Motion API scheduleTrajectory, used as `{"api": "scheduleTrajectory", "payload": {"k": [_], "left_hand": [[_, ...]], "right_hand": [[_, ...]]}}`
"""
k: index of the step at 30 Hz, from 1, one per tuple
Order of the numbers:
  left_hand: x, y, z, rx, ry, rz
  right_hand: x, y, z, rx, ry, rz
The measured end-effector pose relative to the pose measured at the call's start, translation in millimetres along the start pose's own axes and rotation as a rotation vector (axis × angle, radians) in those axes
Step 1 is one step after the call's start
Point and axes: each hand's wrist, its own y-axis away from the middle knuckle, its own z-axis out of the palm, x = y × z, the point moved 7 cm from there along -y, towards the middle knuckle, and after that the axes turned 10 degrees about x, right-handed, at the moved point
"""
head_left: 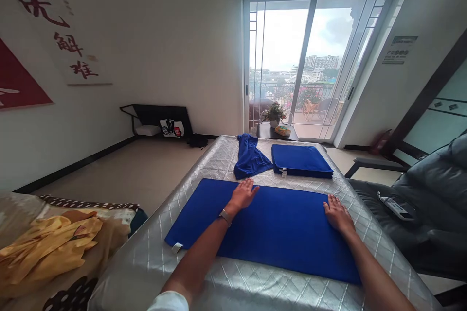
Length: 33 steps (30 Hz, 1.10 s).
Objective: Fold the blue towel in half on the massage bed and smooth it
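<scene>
A blue towel [284, 228] lies spread flat in a long rectangle across the silver quilted table cover [255, 277], with a white tag at its left corner. My left hand [243, 194] rests palm down on its far edge, left of the middle, fingers stretched out. Flat on the far right corner lies my right hand [338, 213], its fingers extended too. Beyond the towel sits a neat stack of folded blue towels [302, 159], a white tag at its front. Left of that stack is a crumpled blue cloth [250, 158].
To the right stands a dark armchair [434, 194] with a power strip [397, 208] on it. At the left, yellow clothing [51, 243] lies on a couch. A small table with a potted plant [274, 114] stands before the sliding glass door [280, 58].
</scene>
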Motion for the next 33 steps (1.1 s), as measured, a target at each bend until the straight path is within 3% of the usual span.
{"api": "scheduleTrajectory", "payload": {"k": [3, 6, 9, 15, 17, 20, 24, 27, 29, 33], "left_hand": [[51.1, 3.0, 24.2, 0.002, 0.072, 0.126], [51.6, 7.8, 34.4, -0.032, 0.068, 0.115], [10.7, 11.4, 26.3, -0.056, 0.014, 0.043], [-139.9, 30.6, -12.3, -0.069, -0.128, -0.256], [-179.2, 39.8, -20.9, -0.045, -0.166, -0.329], [-204.5, 47.8, -24.0, 0.004, -0.198, -0.350], [-203.5, 48.6, -18.7, 0.046, -0.217, -0.351], [-200.4, 47.1, -18.4, 0.086, -0.223, -0.339], [-200.4, 47.1, -19.4, 0.093, -0.217, -0.339], [-200.0, 48.7, -21.7, 0.069, -0.202, -0.349]], "right_hand": [[1.4, -0.8, 2.9, -0.005, -0.004, -0.002], [2.8, -2.0, 4.8, 0.002, -0.010, -0.009], [4.0, -3.4, 6.2, 0.012, -0.018, -0.017], [4.7, -4.9, 10.9, 0.007, 0.009, -0.022], [5.2, -4.6, 12.2, 0.006, 0.023, -0.025], [7.4, -5.1, 11.3, 0.001, 0.049, -0.026], [-1.3, -8.9, -0.6, -0.010, 0.133, 0.005], [-50.9, -7.1, -19.7, 0.053, 0.171, -0.060], [-109.3, 1.7, -29.1, 0.084, 0.106, -0.173], [-232.2, 33.1, -25.7, -0.028, -0.101, -0.411]]}}
